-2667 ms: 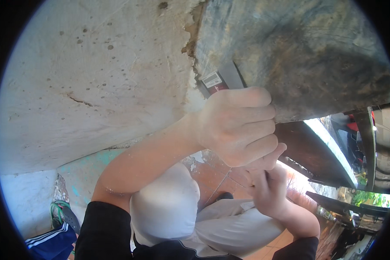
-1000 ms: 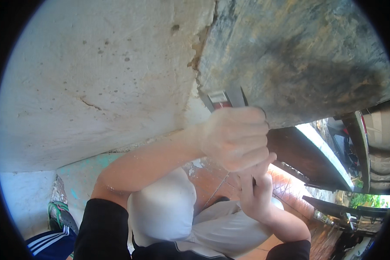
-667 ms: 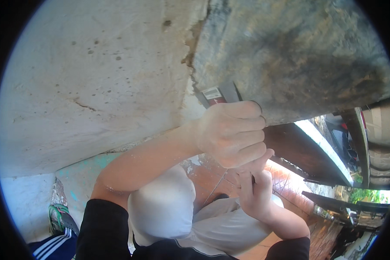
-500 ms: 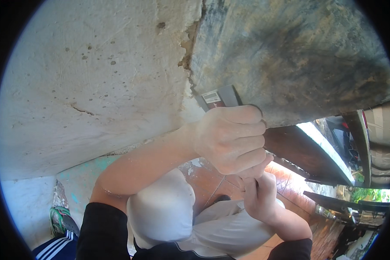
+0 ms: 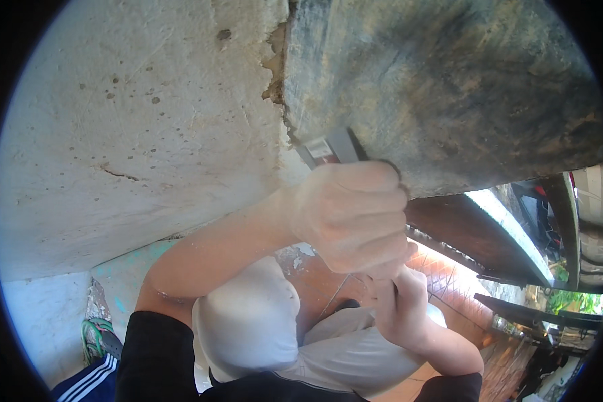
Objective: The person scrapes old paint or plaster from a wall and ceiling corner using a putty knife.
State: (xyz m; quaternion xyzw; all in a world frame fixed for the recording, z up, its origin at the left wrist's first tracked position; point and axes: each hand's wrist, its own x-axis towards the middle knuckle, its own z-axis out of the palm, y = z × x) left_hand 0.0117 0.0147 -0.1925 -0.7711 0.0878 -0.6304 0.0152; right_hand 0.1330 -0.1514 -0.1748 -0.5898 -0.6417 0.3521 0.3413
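My left hand [image 5: 347,216] is shut on a scraper [image 5: 336,145] with a wide grey blade and a pale label on a dark red part. The blade lies at the ragged, flaking seam between a pale, spotted plaster surface [image 5: 147,120] and a darker, mottled grey surface [image 5: 449,87]. Just below my left fist, my right hand [image 5: 400,301] is closed, its fingertips touching or very near the left hand; what it grips is hidden.
My bent legs [image 5: 244,315] are below, over terracotta tiles [image 5: 328,281]. A dark slanted board [image 5: 462,228] is at right, with clutter and greenery beyond. A green cord [image 5: 94,335] and blue striped fabric [image 5: 80,378] lie at lower left.
Compared with the oldest frame, both hands and the scraper sit a little lower and further left in view, the blade still at the seam. The grips look the same; the view has shifted slightly.
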